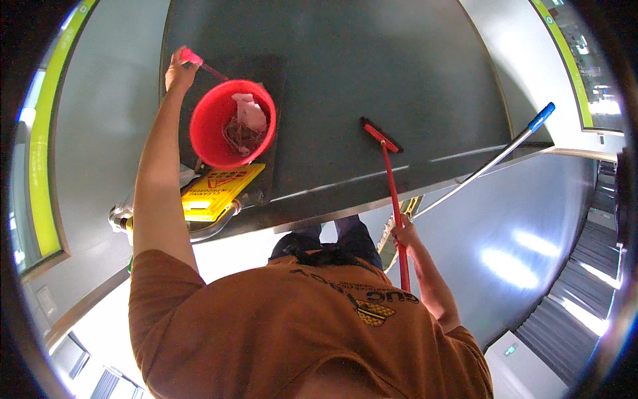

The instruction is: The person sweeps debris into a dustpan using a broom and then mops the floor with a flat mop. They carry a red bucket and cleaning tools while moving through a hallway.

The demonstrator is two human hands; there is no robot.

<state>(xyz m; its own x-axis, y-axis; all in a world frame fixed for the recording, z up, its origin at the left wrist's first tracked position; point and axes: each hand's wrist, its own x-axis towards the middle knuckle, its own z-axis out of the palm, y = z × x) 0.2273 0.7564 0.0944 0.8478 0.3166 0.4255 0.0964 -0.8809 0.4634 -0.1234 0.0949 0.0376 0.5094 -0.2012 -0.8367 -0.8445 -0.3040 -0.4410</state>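
Observation:
My left hand (179, 72), arm stretched forward, is closed around a bright pink grip (191, 57). From it a thin reddish rod runs toward the rim of a red bucket (199, 123); whether the two are joined I cannot tell. Inside the bucket lie crumpled pale paper (248, 113) and brownish, tangled debris (240, 138). Low on the right, my right hand (405, 233) grips the red handle of a broom (391, 174). The broom's red head with dark bristles (382, 135) rests on the dark grey floor (332, 80).
A folded yellow caution sign (222, 191) lies just nearer than the bucket, beside clear plastic items (121, 216). To the right, a silver pole with a blue end (485, 163) slants across a raised edge (319, 214). Pale walls (113, 113) stand on both sides.

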